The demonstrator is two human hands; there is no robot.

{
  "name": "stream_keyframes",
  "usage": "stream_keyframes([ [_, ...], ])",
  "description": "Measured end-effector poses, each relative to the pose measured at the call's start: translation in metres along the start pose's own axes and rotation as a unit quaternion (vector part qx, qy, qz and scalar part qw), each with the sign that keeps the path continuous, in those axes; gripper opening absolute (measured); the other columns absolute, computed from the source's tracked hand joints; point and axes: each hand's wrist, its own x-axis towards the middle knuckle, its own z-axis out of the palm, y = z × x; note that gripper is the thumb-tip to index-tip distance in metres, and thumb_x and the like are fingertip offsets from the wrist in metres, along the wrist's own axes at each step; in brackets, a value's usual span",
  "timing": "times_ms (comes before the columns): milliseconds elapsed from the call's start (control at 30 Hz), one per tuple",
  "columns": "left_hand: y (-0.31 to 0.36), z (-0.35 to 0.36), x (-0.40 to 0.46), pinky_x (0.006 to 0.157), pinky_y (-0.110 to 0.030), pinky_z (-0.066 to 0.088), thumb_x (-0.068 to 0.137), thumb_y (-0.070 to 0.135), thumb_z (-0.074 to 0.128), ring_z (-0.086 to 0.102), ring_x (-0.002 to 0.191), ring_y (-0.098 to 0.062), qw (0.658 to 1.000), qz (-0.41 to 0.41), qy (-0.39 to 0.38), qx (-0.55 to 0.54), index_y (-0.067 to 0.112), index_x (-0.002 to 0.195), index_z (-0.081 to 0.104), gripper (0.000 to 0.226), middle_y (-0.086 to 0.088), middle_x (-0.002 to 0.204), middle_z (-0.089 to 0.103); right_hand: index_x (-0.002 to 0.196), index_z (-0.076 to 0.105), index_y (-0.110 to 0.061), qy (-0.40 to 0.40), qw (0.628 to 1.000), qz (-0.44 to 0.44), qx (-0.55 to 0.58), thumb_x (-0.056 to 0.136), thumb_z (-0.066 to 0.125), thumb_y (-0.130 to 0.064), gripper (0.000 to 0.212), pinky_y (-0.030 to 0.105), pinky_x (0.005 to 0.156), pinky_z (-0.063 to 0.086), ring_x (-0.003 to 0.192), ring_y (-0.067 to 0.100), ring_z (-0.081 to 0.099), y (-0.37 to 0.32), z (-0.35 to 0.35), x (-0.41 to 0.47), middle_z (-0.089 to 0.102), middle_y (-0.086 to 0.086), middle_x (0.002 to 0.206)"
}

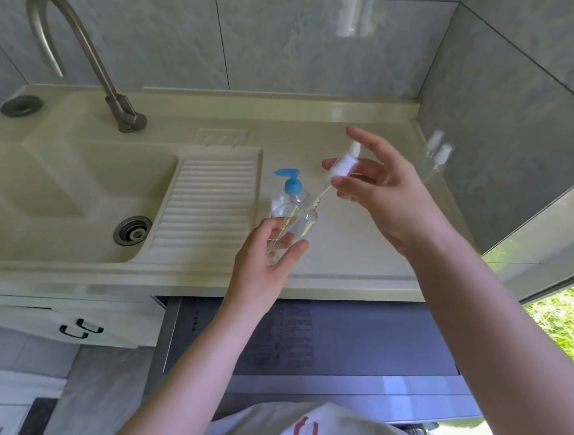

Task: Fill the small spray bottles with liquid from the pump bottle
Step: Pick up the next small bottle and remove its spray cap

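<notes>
My left hand (268, 253) grips a small clear spray bottle (297, 230), tilted with its open mouth up and to the right, above the counter. My right hand (376, 189) pinches the bottle's white spray head (341, 166); its thin dip tube (315, 203) reaches down into the bottle's mouth. The pump bottle (289, 196), clear with a blue pump top, stands on the counter just behind the small bottle. Two more small clear spray bottles (437, 157) with white heads stand at the counter's far right by the wall, blurred.
A cream counter (334, 268) with a sink basin (82, 206), drain (132, 230) and ribbed draining board (209, 203) lies to the left. A metal tap (94, 60) rises behind the sink. Tiled walls close the back and right; an appliance sits below the counter.
</notes>
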Motion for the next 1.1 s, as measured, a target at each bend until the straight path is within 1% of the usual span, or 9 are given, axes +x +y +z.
stream_keyframes([
  [133, -0.008, -0.004, 0.004, 0.091, -0.017, 0.042, 0.089, 0.029, 0.070, 0.061, 0.103, 0.002, 1.000, -0.020, -0.005, 0.009, 0.024, 0.115, 0.060, 0.028, 0.009, 0.106, 0.066, 0.134, 0.054, -0.028, 0.039, 0.998, -0.002, 0.042, 0.088, 0.067, 0.001, 0.056, 0.028, 0.085, 0.050, 0.092, 0.015, 0.064, -0.001, -0.011, 0.007, 0.075, 0.005, 0.107],
  [233, -0.014, -0.008, 0.005, 0.088, -0.012, 0.041, 0.090, 0.029, 0.070, 0.058, 0.101, 0.009, 0.999, -0.042, -0.001, 0.012, 0.026, 0.116, 0.060, 0.028, 0.011, 0.107, 0.067, 0.124, 0.063, -0.026, 0.089, 0.992, 0.002, 0.086, 0.085, 0.073, -0.005, 0.046, 0.029, 0.085, 0.051, 0.097, 0.016, 0.066, 0.003, -0.022, 0.010, 0.072, 0.006, 0.104],
  [433, -0.023, -0.014, 0.006, 0.098, -0.033, 0.048, 0.089, 0.028, 0.071, 0.061, 0.108, -0.004, 0.996, -0.083, 0.015, 0.009, 0.029, 0.117, 0.061, 0.030, 0.011, 0.107, 0.066, 0.103, 0.068, -0.027, 0.256, 0.962, 0.037, 0.084, 0.081, 0.078, -0.017, 0.026, 0.024, 0.069, 0.049, 0.085, 0.014, 0.064, 0.036, -0.038, 0.015, 0.068, -0.001, 0.093],
  [567, -0.023, -0.016, 0.007, 0.099, -0.035, 0.049, 0.089, 0.024, 0.071, 0.062, 0.107, -0.003, 0.995, -0.095, 0.022, 0.004, 0.025, 0.120, 0.060, 0.034, 0.013, 0.107, 0.066, 0.083, 0.061, -0.025, 0.325, 0.942, 0.079, 0.029, 0.071, 0.081, -0.020, 0.024, 0.033, 0.072, 0.053, 0.075, 0.015, 0.065, 0.084, -0.036, 0.019, 0.067, -0.006, 0.082],
  [633, -0.024, -0.018, 0.008, 0.099, -0.036, 0.049, 0.088, 0.024, 0.071, 0.062, 0.106, -0.003, 0.995, -0.099, 0.025, 0.002, 0.024, 0.122, 0.059, 0.036, 0.013, 0.107, 0.065, 0.076, 0.060, -0.025, 0.319, 0.940, 0.116, -0.020, 0.067, 0.082, -0.025, 0.024, 0.034, 0.072, 0.053, 0.075, 0.018, 0.068, 0.109, -0.033, 0.020, 0.070, -0.007, 0.079],
  [700, -0.026, -0.020, 0.009, 0.099, -0.038, 0.050, 0.088, 0.025, 0.072, 0.062, 0.106, -0.004, 0.994, -0.102, 0.027, 0.000, 0.024, 0.122, 0.060, 0.037, 0.013, 0.107, 0.066, 0.073, 0.062, -0.023, 0.306, 0.936, 0.156, -0.073, 0.069, 0.082, -0.025, 0.021, 0.027, 0.068, 0.050, 0.075, 0.020, 0.070, 0.131, -0.030, 0.020, 0.071, -0.004, 0.078],
  [800, -0.028, -0.022, 0.009, 0.099, -0.042, 0.050, 0.087, 0.025, 0.073, 0.063, 0.106, -0.005, 0.994, -0.105, 0.029, -0.002, 0.024, 0.120, 0.061, 0.035, 0.012, 0.107, 0.067, 0.076, 0.063, -0.021, 0.283, 0.930, 0.194, -0.134, 0.074, 0.079, -0.020, 0.016, 0.024, 0.066, 0.045, 0.072, 0.017, 0.064, 0.152, -0.026, 0.017, 0.069, -0.005, 0.078],
  [933, -0.032, -0.023, 0.009, 0.102, -0.043, 0.048, 0.087, 0.025, 0.072, 0.061, 0.108, -0.004, 0.994, -0.104, 0.031, 0.005, 0.028, 0.119, 0.062, 0.034, 0.014, 0.106, 0.068, 0.075, 0.061, -0.019, 0.256, 0.927, 0.181, -0.205, 0.073, 0.077, -0.015, 0.016, 0.023, 0.065, 0.044, 0.074, 0.017, 0.062, 0.165, -0.023, 0.012, 0.065, -0.005, 0.074],
  [1100, -0.035, -0.023, 0.012, 0.101, -0.049, 0.048, 0.087, 0.027, 0.074, 0.059, 0.111, -0.002, 0.993, -0.112, 0.039, 0.004, 0.033, 0.116, 0.063, 0.032, 0.017, 0.106, 0.068, 0.083, 0.061, -0.015, 0.220, 0.920, 0.147, -0.290, 0.074, 0.075, -0.010, 0.017, 0.023, 0.072, 0.039, 0.080, 0.019, 0.056, 0.173, -0.024, 0.009, 0.062, 0.005, 0.092],
])
